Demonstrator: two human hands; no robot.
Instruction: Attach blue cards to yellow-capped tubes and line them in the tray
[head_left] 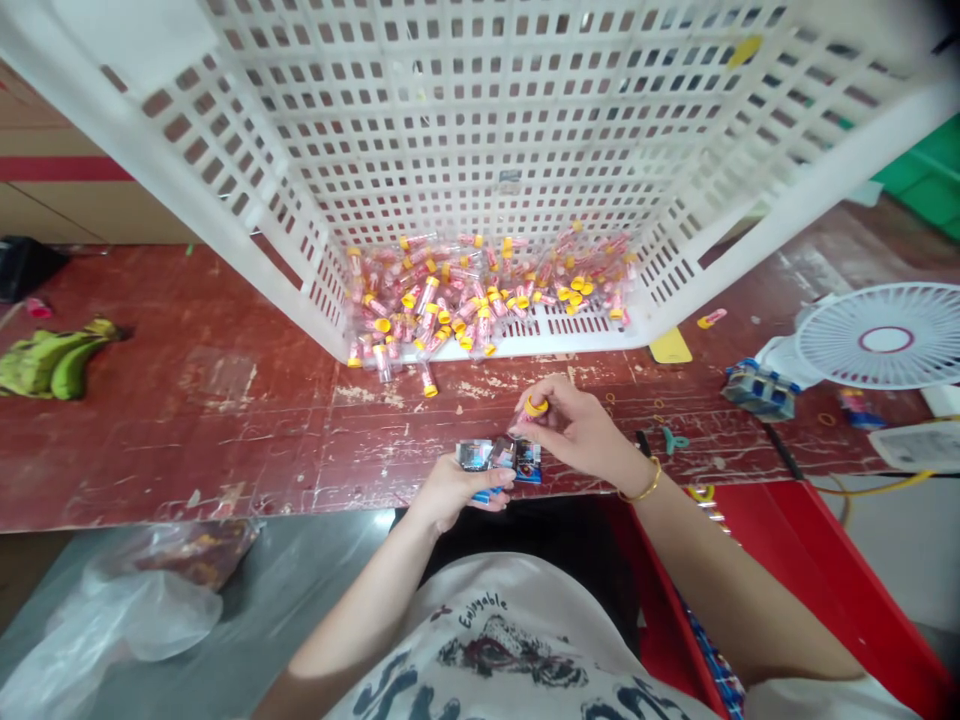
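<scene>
My left hand (454, 492) is closed on a small shiny printed packet (499, 458) at the near edge of the red table. My right hand (574, 425) pinches a small clear tube with a yellow cap (534, 406) right above that packet. A big white perforated crate (480, 150) lies tipped on its side on the table, its open mouth toward me. Inside its lower wall lies a heap of many more yellow-capped tubes (480, 290); a few have spilled onto the table in front of it.
Bananas (52, 360) lie at the table's left. A white fan guard (885, 335), a blue packet stack (759, 388) and a yellow cable are at the right. A red bin (795, 560) stands at my right, and a clear plastic bag (127, 610) lies on the floor at my left.
</scene>
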